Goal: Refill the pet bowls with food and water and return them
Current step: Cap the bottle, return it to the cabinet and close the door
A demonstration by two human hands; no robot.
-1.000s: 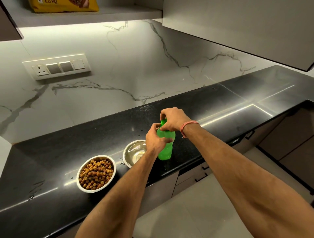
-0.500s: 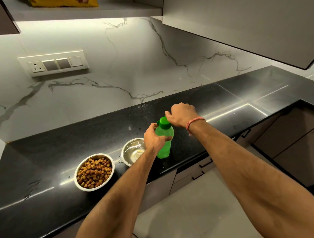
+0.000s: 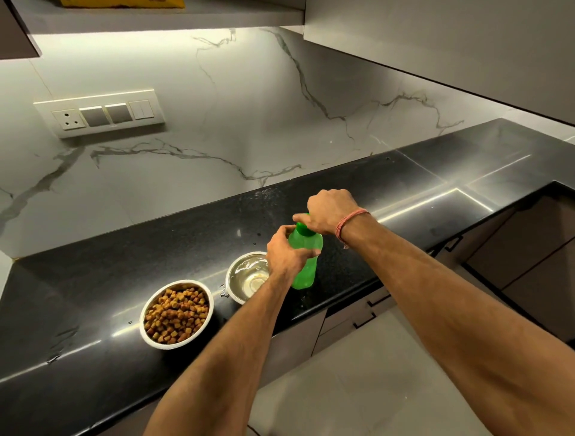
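The green bottle stands upright on the black worktop, near its front edge and just beside the water bowl; the left hand wraps round the bottle's shoulder, most likely to keep it from turning or tipping while the cap is worked; the right hand comes down from above with its fingers curled over the green cap, a grip that suits twisting; whether the cap is being tightened or loosened cannot be told. The water bowl seems to hold clear water, so the bottle is probably being closed after pouring; the food bowl sits a little to its left, apart from it, heaped with brown kibble, which suggests the filling is done and the return is what remains. A few wet marks lie on the worktop between the bowls.

Counted: two steel bowls, one with kibble and one with water; one bottle with one cap; two hands, both grasping; one pink thread on the right wrist; one switch plate on the marble wall; one yellow bag on the shelf above, only its lower edge in view.
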